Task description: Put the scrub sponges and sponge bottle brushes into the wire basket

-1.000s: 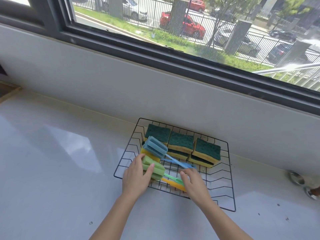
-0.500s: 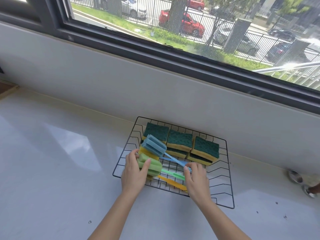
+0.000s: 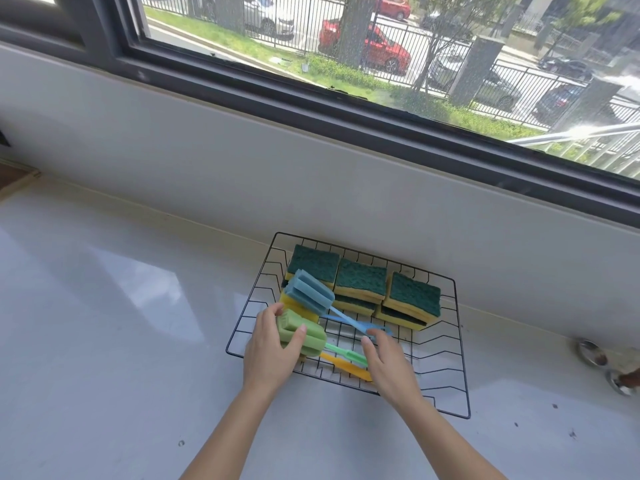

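Observation:
A black wire basket [image 3: 460, 344] sits on the white counter by the wall. Stacked yellow-and-green scrub sponges [image 3: 362, 280] fill its back row. Three sponge bottle brushes lie in its front left: a blue one [image 3: 311, 294] on top, a green one [image 3: 308, 336], and a yellow one [image 3: 346, 368] beneath. My left hand [image 3: 272, 351] wraps around the green brush's sponge head. My right hand [image 3: 389, 365] rests over the brush handles with fingers spread, touching the blue handle's end.
The white counter [image 3: 104, 341] stretches left and toward me. A pale wall and a dark window frame rise just behind the basket. Two small metal fittings [image 3: 595, 355] sit on the counter at the far right.
My right hand slid from the yellow and green handles up toward the blue handle's end and its fingers spread. My left hand stayed on the green sponge head.

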